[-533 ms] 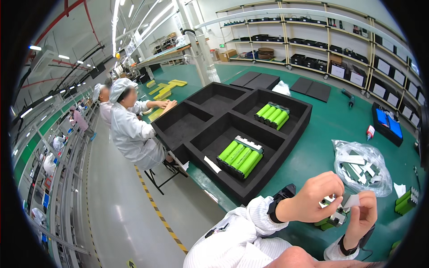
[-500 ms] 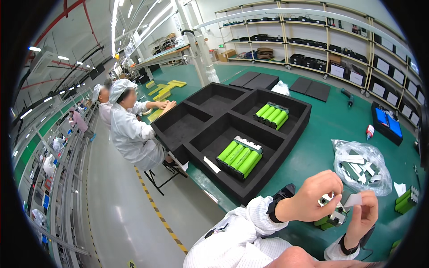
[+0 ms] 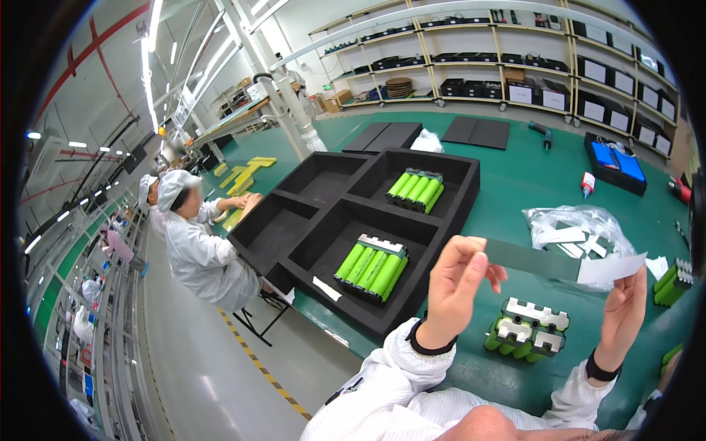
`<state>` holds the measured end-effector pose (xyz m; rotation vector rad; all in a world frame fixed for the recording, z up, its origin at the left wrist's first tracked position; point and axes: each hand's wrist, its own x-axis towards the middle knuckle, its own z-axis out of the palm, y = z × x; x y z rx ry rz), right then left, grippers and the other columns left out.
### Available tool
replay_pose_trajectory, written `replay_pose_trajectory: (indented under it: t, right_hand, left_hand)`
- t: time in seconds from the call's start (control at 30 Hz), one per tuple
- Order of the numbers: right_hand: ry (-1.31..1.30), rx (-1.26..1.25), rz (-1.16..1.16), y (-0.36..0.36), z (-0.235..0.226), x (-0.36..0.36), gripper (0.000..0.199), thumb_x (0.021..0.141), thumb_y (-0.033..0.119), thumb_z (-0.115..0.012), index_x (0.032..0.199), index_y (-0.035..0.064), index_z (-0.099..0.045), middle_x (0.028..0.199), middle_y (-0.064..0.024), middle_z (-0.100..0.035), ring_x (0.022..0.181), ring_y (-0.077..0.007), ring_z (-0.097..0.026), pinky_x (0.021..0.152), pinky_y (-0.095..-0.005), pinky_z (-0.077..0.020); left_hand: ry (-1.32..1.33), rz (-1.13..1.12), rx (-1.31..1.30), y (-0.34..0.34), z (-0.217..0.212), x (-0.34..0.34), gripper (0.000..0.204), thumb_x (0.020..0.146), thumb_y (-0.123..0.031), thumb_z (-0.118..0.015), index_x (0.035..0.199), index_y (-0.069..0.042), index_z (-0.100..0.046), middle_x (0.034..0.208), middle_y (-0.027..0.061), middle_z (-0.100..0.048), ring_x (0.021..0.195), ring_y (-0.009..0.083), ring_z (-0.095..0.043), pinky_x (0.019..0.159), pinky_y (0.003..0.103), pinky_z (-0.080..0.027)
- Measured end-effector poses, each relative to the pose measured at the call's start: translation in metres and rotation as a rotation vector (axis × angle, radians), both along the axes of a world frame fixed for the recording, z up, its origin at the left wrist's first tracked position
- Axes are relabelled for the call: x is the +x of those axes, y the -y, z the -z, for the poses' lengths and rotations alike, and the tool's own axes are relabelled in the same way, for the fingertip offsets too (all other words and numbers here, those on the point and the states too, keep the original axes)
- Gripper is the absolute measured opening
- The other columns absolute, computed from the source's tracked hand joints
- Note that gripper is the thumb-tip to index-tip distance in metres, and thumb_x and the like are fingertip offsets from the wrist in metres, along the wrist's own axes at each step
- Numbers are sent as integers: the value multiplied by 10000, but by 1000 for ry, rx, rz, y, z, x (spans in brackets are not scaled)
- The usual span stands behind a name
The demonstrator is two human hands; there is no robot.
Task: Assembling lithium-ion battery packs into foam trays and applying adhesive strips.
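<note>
A grey-green strip (image 3: 533, 260) with a white backing-paper end (image 3: 612, 269) is stretched between my hands above the table. My left hand (image 3: 454, 285) pinches its left end between thumb and fingers. At the other end, my right hand (image 3: 622, 314) grips the white paper. Below the strip, a pack of green battery cells (image 3: 526, 330) with white and metal pieces on top stands on the green table, touched by neither hand. Behind the strip lies a clear plastic bag (image 3: 616, 234) of white and green strips.
Left of my hands is a black foam tray (image 3: 465, 192) holding two green cell packs (image 3: 371, 267) (image 3: 415, 191). A red-and-white bottle (image 3: 587, 184), a power driver (image 3: 543, 135) and a black box with blue packs (image 3: 616, 163) lie farther back. Another cell pack (image 3: 671, 284) stands far right. Co-workers (image 3: 202, 246) sit left.
My hands have moved apart, the left one leftward and up, the right one slightly right and up. The strip now spans between them, and the cell pack below is uncovered. The view has shifted.
</note>
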<state>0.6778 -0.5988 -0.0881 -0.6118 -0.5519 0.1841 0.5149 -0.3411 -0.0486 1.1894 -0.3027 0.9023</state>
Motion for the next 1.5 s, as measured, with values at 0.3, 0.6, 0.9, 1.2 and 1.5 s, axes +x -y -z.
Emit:
replay_pose_trajectory:
  t: [0.3, 0.6, 0.9, 1.2, 1.5]
  right_hand:
    - [-11, 246, 95, 55, 16, 62, 356, 1010, 82, -408, 1344, -40, -426, 1264, -110, -565, 1086, -162, -601, 932, -260, -547]
    - [333, -766, 846, 45, 5, 67, 37, 942, 64, -563, 944, 28, -555, 803, 12, -562, 686, -44, -545, 614, -190, -433]
    - [462, -1343, 1024, 44, 38, 93, 120, 792, 15, -643, 818, -9, -528, 691, -121, -573, 572, -196, -560, 563, -313, -454]
    - [317, -1714, 576, 24, 86, 121, 98, 696, 38, -682, 727, -9, -601, 651, -134, -629, 633, -259, -646, 598, -374, -493]
    - [476, -1455, 700, 21, 44, 92, 117, 797, 64, -664, 782, -40, -611, 645, -120, -616, 602, -209, -611, 603, -300, -477]
  left_hand:
    - [36, -69, -150, -4, -5, 6, 148, 1010, -180, -438, 991, -38, -477, 855, 125, -645, 672, 175, -610, 535, 278, -467]
    - [28, -77, -140, -5, -3, 7, 136, 998, -170, -460, 972, -37, -475, 839, 126, -646, 662, 174, -611, 529, 277, -471]
    - [6, -38, -108, -5, -2, 5, 98, 991, -133, -454, 960, -40, -464, 869, 116, -638, 681, 180, -625, 539, 285, -475]
    - [-14, -38, -19, -6, -3, 4, 101, 983, -115, -470, 932, -27, -469, 866, 112, -609, 700, 182, -628, 548, 277, -478]
    - [-33, -80, 28, 2, -3, 6, 96, 972, -98, -496, 926, -14, -487, 912, 119, -604, 703, 165, -617, 569, 274, -490]
